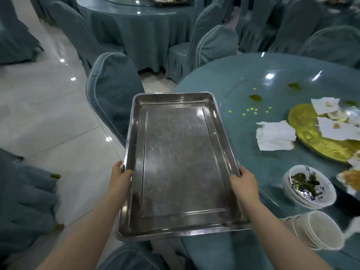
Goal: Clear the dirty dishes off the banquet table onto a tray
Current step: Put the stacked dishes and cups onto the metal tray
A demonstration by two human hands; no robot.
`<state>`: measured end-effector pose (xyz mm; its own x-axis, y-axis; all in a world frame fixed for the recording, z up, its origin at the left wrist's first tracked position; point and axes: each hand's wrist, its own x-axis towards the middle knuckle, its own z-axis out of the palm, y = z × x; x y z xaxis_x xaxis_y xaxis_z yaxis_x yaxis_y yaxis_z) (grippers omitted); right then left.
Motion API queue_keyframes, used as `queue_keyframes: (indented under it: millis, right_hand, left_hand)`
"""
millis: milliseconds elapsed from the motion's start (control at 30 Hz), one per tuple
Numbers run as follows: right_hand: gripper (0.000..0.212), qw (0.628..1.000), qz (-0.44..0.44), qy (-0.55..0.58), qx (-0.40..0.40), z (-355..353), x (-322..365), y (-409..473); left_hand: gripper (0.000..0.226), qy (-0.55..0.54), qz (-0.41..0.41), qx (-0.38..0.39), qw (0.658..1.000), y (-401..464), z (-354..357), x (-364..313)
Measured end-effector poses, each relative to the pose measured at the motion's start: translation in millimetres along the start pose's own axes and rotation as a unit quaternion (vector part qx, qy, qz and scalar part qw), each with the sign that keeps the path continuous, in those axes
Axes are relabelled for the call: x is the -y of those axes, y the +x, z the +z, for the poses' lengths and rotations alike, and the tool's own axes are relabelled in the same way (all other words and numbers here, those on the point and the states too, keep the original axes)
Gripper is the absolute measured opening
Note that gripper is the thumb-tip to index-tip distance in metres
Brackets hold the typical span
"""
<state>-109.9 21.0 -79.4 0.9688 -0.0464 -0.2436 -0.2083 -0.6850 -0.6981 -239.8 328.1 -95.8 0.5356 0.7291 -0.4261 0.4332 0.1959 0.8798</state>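
In the head view a rectangular stainless-steel tray (pixel 176 164) with a raised rim is held in the air at the left edge of the round teal glass-topped surface (pixel 243 78), its right long side overlapping that edge. The tray's long axis runs away from the person, the far short end pointing toward a teal-covered chair (pixel 111 88) and leaning slightly left; nothing lies in it. The left hand (pixel 119 179) grips the left long rim, thumb hooked over the edge, and the right hand (pixel 244 182) grips the right long rim the same way, both near the middle of the sides. On the surface to the right stand a stack of white bowls smeared with dark green residue (pixel 309 187), a tilted stack of white cups (pixel 319 230) nearer the person, a large gold-coloured platter (pixel 311 133) and crumpled white paper napkins (pixel 274 135) touching its left rim. Small yellow crumbs (pixel 251 110) are scattered on the glass.
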Motion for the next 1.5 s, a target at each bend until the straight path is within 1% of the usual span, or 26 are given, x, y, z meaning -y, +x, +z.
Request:
queue_keyframes:
  millis: [67,133,267,333,400,467,533,633,700,767,833,933,1000,1067,1133,1167,1200,1300,1400,1500]
  right_hand:
    - [0.012,0.999,-0.024,-0.018,-0.02,3,6,-4]
    - [0.02,0.999,-0.039,-0.022,-0.031,7,14,-9]
    - [0.042,1.0,-0.012,0.004,-0.008,15,23,-28]
    - [0.047,1.0,-0.007,0.018,0.003,14,21,-40]
    - [0.046,0.999,-0.01,0.03,0.005,10,18,-52]
    - [0.042,0.998,-0.012,0.058,0.002,5,15,-64]
    - [0.034,0.995,-0.009,0.102,-0.002,-3,10,-77]
    - [0.026,0.991,-0.001,0.131,0.003,-15,-7,-95]
    - [0.024,0.988,0.025,0.155,-0.006,-24,-25,-108]
    - [0.018,0.982,0.06,0.176,-0.033,-32,-46,-120]
    - [0.011,0.978,0.096,0.177,-0.058,-41,-69,-132]
    - [0.008,0.971,0.157,0.169,-0.068,-54,-98,-144]
    - [0.015,0.96,0.201,0.169,-0.101,-66,-114,-148]
    - [0.037,0.95,0.221,0.176,-0.136,-75,-122,-144]
    - [0.061,0.951,0.183,0.203,-0.146,-84,-124,-135]
    - [0.066,0.954,0.156,0.214,-0.141,-86,-121,-129]
    - [0.066,0.957,0.132,0.222,-0.13,-86,-118,-123]
    - [0.049,0.964,0.074,0.228,-0.112,-82,-117,-107]
    - [0.04,0.967,0.037,0.223,-0.116,-83,-117,-103]
    - [0.034,0.969,-0.037,0.216,-0.112,-94,-106,-102]
  left_hand:
    - [0.062,-0.01,-0.003,0.022,1.0,6,-3,-7]
    - [0.058,-0.009,0.008,0.037,0.999,8,-5,-14]
    - [0.051,0.029,0.012,0.082,0.996,15,-16,-20]
    - [0.044,0.069,0.038,0.103,0.992,11,-18,-24]
    - [0.044,0.089,0.094,0.125,0.984,2,-15,-28]
    - [0.049,0.081,0.137,0.159,0.974,-8,-8,-34]
    - [0.056,0.079,0.149,0.194,0.967,-20,1,-40]
    - [0.057,0.08,0.163,0.25,0.951,-37,18,-44]
    - [0.057,0.073,0.163,0.289,0.94,-48,33,-45]
    - [0.058,0.063,0.155,0.323,0.932,-59,50,-42]
    - [0.057,0.049,0.144,0.356,0.922,-73,68,-41]
    - [0.054,0.052,0.131,0.393,0.909,-93,91,-38]
    - [0.054,0.062,0.128,0.414,0.899,-106,106,-39]
    - [0.053,0.07,0.125,0.425,0.894,-116,116,-39]
    - [0.053,0.085,0.133,0.427,0.89,-127,125,-42]
    - [0.053,0.091,0.136,0.425,0.89,-129,127,-42]
    - [0.053,0.093,0.139,0.421,0.891,-131,129,-43]
    - [0.05,0.1,0.147,0.402,0.898,-137,133,-42]
    - [0.043,0.098,0.154,0.381,0.906,-142,131,-37]
    - [0.037,0.094,0.144,0.35,0.921,-146,125,-31]
